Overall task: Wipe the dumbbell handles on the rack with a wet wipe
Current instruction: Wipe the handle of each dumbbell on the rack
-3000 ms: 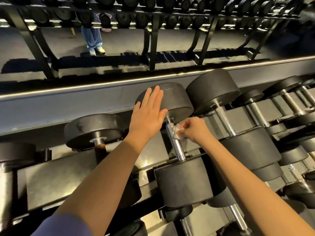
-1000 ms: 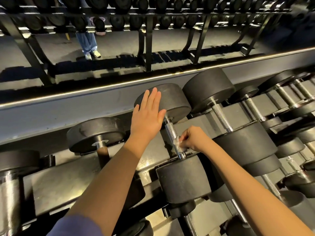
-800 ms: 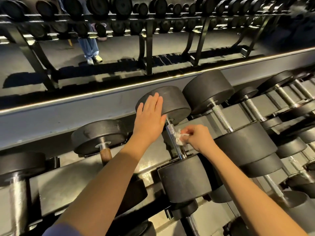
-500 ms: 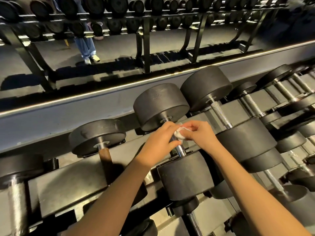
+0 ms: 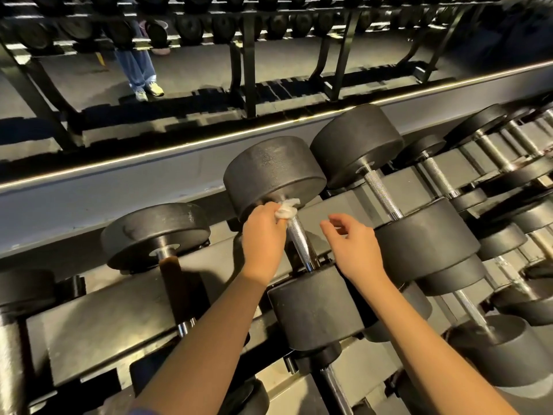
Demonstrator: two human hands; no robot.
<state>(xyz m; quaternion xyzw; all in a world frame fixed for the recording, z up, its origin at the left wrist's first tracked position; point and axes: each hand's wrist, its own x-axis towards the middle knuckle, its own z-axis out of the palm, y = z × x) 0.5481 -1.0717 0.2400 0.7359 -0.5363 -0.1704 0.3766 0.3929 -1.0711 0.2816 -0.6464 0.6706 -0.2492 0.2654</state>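
Observation:
A black dumbbell lies on the rack [image 5: 98, 319] in the middle of the head view, its knurled steel handle [image 5: 300, 245] running between a far head [image 5: 273, 175] and a near head [image 5: 314, 307]. My left hand [image 5: 261, 235] grips a crumpled white wet wipe [image 5: 285, 210] against the top end of that handle, just under the far head. To the right of the handle my right hand [image 5: 351, 245] hovers, fingers loosely curled and holding nothing.
More dumbbells sit either side: one with a knurled handle [image 5: 381, 194] right of mine, a smaller one [image 5: 155, 235] to the left, several further right. Behind the rack a mirror shows another rack and a person's legs [image 5: 139, 67].
The wipe has passed from my right hand to my left. My left hand came down off the far head onto the handle's top; my right hand let go and drew back to the right.

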